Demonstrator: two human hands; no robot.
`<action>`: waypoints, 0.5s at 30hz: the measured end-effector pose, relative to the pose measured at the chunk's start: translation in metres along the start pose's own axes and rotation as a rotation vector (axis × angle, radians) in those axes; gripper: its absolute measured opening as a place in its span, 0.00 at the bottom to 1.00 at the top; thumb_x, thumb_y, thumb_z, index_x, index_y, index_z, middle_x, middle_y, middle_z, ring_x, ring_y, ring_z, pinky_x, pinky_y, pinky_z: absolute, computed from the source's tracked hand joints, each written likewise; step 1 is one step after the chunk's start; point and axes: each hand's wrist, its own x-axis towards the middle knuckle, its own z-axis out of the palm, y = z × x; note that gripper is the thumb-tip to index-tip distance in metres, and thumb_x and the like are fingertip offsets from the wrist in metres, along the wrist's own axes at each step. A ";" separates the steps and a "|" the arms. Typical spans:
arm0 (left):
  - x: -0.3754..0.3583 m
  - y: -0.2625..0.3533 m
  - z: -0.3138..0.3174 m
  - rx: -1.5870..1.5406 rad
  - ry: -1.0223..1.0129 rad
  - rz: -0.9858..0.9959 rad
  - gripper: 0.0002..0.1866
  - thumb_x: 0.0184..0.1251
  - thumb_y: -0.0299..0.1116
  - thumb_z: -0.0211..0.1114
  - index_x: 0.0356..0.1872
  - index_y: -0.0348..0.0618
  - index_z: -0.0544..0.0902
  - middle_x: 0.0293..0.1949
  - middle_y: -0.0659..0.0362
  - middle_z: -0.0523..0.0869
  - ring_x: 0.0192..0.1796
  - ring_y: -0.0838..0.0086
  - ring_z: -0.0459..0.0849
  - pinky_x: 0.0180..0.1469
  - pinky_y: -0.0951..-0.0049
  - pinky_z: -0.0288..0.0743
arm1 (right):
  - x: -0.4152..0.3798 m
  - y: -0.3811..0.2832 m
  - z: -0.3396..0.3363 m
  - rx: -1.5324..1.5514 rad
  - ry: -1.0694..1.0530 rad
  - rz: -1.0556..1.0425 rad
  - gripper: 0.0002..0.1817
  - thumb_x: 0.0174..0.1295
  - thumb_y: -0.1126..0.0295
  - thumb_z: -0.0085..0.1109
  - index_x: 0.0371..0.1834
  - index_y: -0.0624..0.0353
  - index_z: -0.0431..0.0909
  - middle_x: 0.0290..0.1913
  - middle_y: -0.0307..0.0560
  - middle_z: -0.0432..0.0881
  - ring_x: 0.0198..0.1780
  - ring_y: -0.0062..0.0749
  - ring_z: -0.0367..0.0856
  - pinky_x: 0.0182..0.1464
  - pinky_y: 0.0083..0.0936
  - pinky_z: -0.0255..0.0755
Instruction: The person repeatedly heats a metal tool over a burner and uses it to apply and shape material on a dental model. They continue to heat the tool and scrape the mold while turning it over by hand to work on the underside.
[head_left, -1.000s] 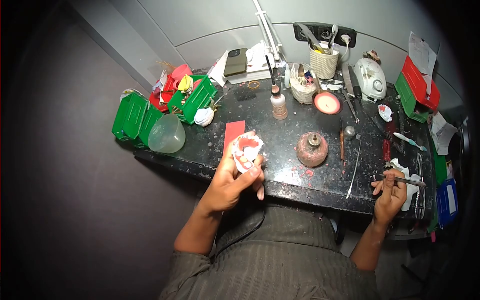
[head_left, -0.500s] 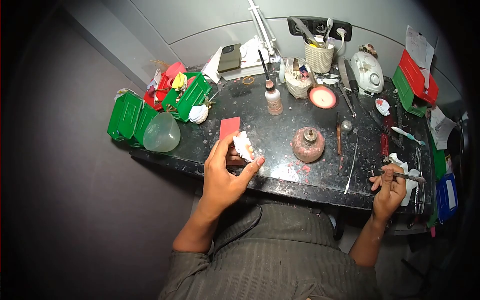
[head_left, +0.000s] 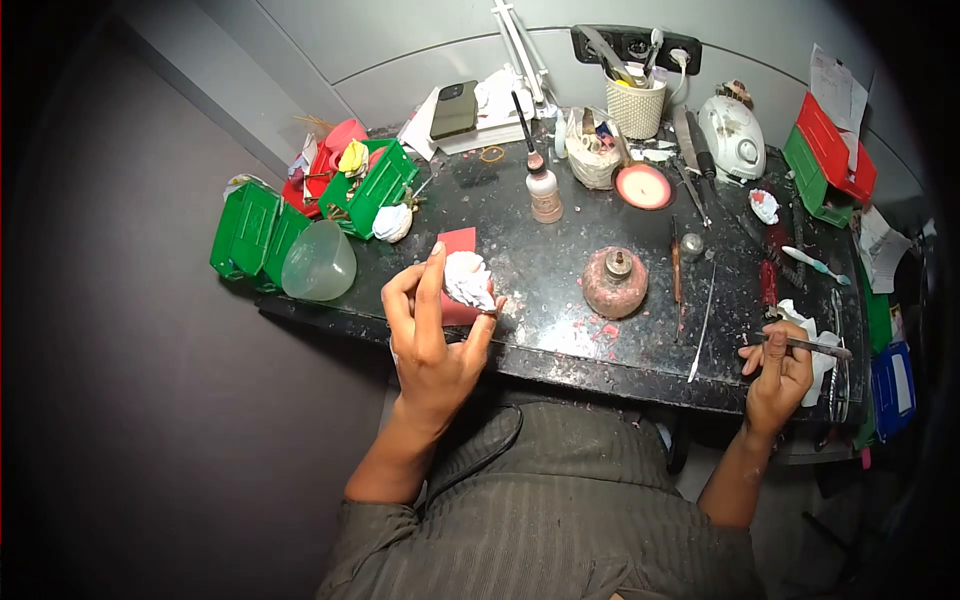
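Note:
My left hand (head_left: 428,345) is closed by the fingertips and thumb around a white plaster dental cast (head_left: 467,279), held above the desk with its rough white side showing. Behind the cast lies a pink-red wax sheet (head_left: 457,240), partly hidden by the cast and my fingers. At the desk's right front, my right hand (head_left: 779,380) grips a slim metal wax knife (head_left: 822,349) whose flat end points right. Close by that hand is a crumpled white tissue (head_left: 822,365). Between the hands stands a round, wax-spattered spirit burner (head_left: 614,285).
A brush stands in a small bottle (head_left: 544,195) behind the burner. A round dish of pink wax (head_left: 643,187) lies farther back. Green boxes (head_left: 262,238) and a translucent cup (head_left: 320,262) occupy the left. A thin metal tool (head_left: 703,325) and a toothbrush (head_left: 815,265) lie rightward.
My left hand has turned the cast, so its rough white side shows instead of its toothed edge, and has shifted slightly left. My right hand keeps its place with the wax knife.

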 end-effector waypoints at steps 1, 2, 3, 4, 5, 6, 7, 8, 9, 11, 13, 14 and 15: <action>0.001 0.000 -0.001 0.036 0.011 0.032 0.39 0.45 0.26 0.81 0.63 0.33 0.75 0.47 0.49 0.77 0.47 0.62 0.77 0.48 0.65 0.76 | 0.000 -0.001 0.001 0.004 0.009 0.001 0.10 0.75 0.70 0.51 0.40 0.67 0.75 0.33 0.42 0.76 0.20 0.15 0.70 0.30 0.18 0.76; 0.002 0.000 -0.002 0.070 0.023 0.064 0.39 0.45 0.26 0.81 0.63 0.34 0.75 0.47 0.49 0.77 0.48 0.62 0.77 0.48 0.65 0.76 | 0.000 -0.001 0.002 0.000 0.011 0.001 0.10 0.75 0.70 0.51 0.40 0.67 0.75 0.33 0.42 0.76 0.20 0.15 0.70 0.30 0.18 0.76; 0.002 0.000 -0.004 0.062 0.020 0.064 0.39 0.45 0.26 0.81 0.63 0.34 0.75 0.47 0.49 0.77 0.48 0.62 0.77 0.48 0.65 0.76 | 0.000 -0.001 0.002 -0.011 0.009 0.015 0.09 0.75 0.71 0.52 0.40 0.67 0.75 0.33 0.41 0.77 0.20 0.14 0.70 0.30 0.17 0.75; 0.002 -0.001 -0.006 0.059 0.007 0.050 0.39 0.46 0.25 0.81 0.64 0.34 0.75 0.47 0.49 0.77 0.47 0.64 0.77 0.48 0.67 0.76 | 0.000 -0.002 0.001 -0.030 0.015 0.028 0.08 0.74 0.72 0.52 0.41 0.66 0.75 0.34 0.41 0.77 0.20 0.14 0.70 0.29 0.16 0.75; 0.003 0.000 -0.005 0.040 -0.013 0.039 0.39 0.46 0.25 0.80 0.64 0.34 0.75 0.47 0.49 0.77 0.45 0.66 0.78 0.48 0.68 0.76 | -0.001 -0.003 0.003 -0.024 0.025 0.062 0.07 0.74 0.73 0.53 0.41 0.65 0.76 0.35 0.41 0.78 0.21 0.14 0.71 0.29 0.14 0.74; 0.002 0.002 -0.004 -0.157 -0.074 -0.087 0.37 0.49 0.24 0.79 0.64 0.33 0.74 0.48 0.53 0.78 0.46 0.71 0.79 0.50 0.71 0.77 | 0.000 -0.004 0.003 -0.011 -0.003 0.112 0.06 0.74 0.73 0.53 0.40 0.65 0.76 0.36 0.41 0.79 0.21 0.14 0.71 0.28 0.13 0.73; -0.001 0.000 -0.002 -0.407 -0.161 -0.253 0.37 0.50 0.24 0.79 0.64 0.33 0.74 0.48 0.54 0.78 0.46 0.72 0.80 0.50 0.71 0.77 | 0.002 -0.003 0.005 0.007 -0.038 0.127 0.06 0.73 0.72 0.54 0.40 0.64 0.76 0.35 0.40 0.79 0.21 0.13 0.71 0.27 0.13 0.73; -0.005 -0.002 0.000 -0.649 -0.248 -0.418 0.37 0.50 0.24 0.79 0.65 0.33 0.73 0.49 0.55 0.78 0.46 0.73 0.81 0.50 0.72 0.77 | 0.005 -0.013 0.012 -0.100 -0.029 0.186 0.09 0.72 0.69 0.58 0.37 0.64 0.77 0.28 0.37 0.79 0.19 0.13 0.69 0.24 0.15 0.68; -0.008 -0.006 0.001 -0.834 -0.303 -0.499 0.38 0.54 0.23 0.78 0.67 0.32 0.71 0.53 0.56 0.78 0.49 0.75 0.82 0.55 0.73 0.77 | 0.008 -0.020 0.011 -0.281 -0.103 0.182 0.11 0.70 0.68 0.60 0.33 0.65 0.77 0.23 0.36 0.76 0.19 0.13 0.66 0.23 0.17 0.65; -0.011 -0.007 0.005 -0.972 -0.341 -0.548 0.38 0.55 0.23 0.77 0.68 0.31 0.69 0.54 0.55 0.78 0.52 0.74 0.82 0.57 0.73 0.76 | 0.012 -0.031 0.010 -0.468 -0.184 0.171 0.14 0.69 0.67 0.62 0.29 0.66 0.78 0.18 0.36 0.74 0.18 0.14 0.64 0.21 0.20 0.61; -0.013 -0.012 0.004 -1.090 -0.357 -0.605 0.38 0.56 0.23 0.76 0.69 0.31 0.68 0.55 0.54 0.78 0.54 0.73 0.82 0.60 0.72 0.76 | 0.018 -0.042 0.013 -0.746 -0.378 0.258 0.19 0.65 0.66 0.66 0.21 0.68 0.76 0.11 0.41 0.68 0.17 0.19 0.62 0.21 0.27 0.57; -0.013 -0.015 0.005 -1.146 -0.369 -0.585 0.39 0.57 0.22 0.76 0.70 0.31 0.66 0.57 0.54 0.78 0.56 0.72 0.81 0.61 0.71 0.75 | 0.021 -0.045 0.016 -0.757 -0.387 0.247 0.19 0.65 0.66 0.66 0.21 0.68 0.76 0.11 0.41 0.68 0.17 0.19 0.62 0.21 0.27 0.57; -0.014 -0.017 0.006 -1.201 -0.381 -0.566 0.40 0.57 0.21 0.75 0.71 0.31 0.65 0.58 0.53 0.77 0.58 0.71 0.80 0.63 0.71 0.74 | 0.022 -0.048 0.018 -0.852 -0.395 0.258 0.20 0.63 0.66 0.67 0.19 0.69 0.76 0.11 0.45 0.68 0.17 0.22 0.62 0.21 0.30 0.58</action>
